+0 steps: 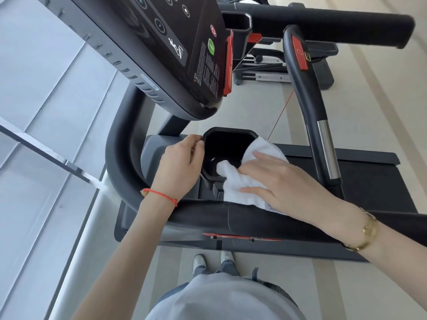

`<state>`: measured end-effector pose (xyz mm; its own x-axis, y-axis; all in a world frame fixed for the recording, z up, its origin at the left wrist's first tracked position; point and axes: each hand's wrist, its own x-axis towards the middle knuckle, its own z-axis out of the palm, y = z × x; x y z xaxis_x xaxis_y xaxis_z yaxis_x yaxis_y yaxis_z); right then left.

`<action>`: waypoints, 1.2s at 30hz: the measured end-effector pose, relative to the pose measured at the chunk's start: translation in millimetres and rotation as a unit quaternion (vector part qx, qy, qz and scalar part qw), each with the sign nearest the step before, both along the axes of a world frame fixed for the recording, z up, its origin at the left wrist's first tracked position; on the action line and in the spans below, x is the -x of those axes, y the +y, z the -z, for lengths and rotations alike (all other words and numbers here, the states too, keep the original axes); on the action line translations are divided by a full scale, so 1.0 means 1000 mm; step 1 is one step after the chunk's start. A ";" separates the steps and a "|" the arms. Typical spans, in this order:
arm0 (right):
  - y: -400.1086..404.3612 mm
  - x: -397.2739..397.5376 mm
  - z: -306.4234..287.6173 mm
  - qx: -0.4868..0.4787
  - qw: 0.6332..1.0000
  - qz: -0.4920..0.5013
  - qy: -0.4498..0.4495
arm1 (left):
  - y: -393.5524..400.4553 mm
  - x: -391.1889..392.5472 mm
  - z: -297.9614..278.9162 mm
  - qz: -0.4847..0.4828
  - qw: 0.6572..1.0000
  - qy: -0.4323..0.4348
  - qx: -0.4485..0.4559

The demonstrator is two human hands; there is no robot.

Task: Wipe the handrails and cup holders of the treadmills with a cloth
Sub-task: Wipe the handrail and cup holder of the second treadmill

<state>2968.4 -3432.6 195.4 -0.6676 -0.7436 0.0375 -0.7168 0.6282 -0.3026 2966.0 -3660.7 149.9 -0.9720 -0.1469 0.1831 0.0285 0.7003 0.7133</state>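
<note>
1. Head view, writing: on the console (161,42), a block of small white print, too small to read; a green button (211,46) and a red ring button (213,31) beside it; a pale label on the console's grey underside, blurred. Red panel with a ring mark on the right handrail (300,55).
2. Head view, counts: two hands, two cup holders, one cloth, two shoes (213,259) on the pale floor. One red string bracelet (159,196) on the left wrist, one gold bracelet (367,232) on the right. A second machine (277,65) beyond the console.
3. Head view, cloth (251,172): white, soft terry, crumpled, one corner pushed down into the near cup holder (227,139), the rest draped over its right rim and onto the front handrail (208,215). Holder black, angular, deep, set below the console; the far holder (238,21) likewise black.
4. Head view, hands: right hand (284,179) spread flat on the cloth, fingers straight, pressing it against the holder's right edge. Left hand (179,165) with curled fingers grasping the holder's left rim, forearm crossing over the front handrail.
</note>
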 end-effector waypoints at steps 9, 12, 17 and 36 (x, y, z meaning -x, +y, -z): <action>-0.001 -0.011 0.019 0.106 0.955 0.220 -0.166 | 0.001 0.000 0.002 -0.003 1.000 0.003 0.007; -0.018 -0.002 0.025 0.075 0.955 0.256 -0.133 | 0.001 0.001 0.003 -0.001 1.000 0.002 0.010; -0.032 0.060 0.018 0.112 0.944 0.266 -0.159 | 0.001 0.001 0.004 -0.008 1.000 0.000 0.005; -0.062 0.107 0.016 -0.040 0.998 0.041 -0.014 | 0.004 0.000 0.003 -0.009 1.000 -0.003 -0.004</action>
<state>2861.3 -3494.1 179.8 -0.7265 -0.6860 -0.0392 -0.6537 0.7076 -0.2684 2965.6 -3656.9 146.4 -0.9700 -0.1667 0.1767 0.0116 0.6950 0.7189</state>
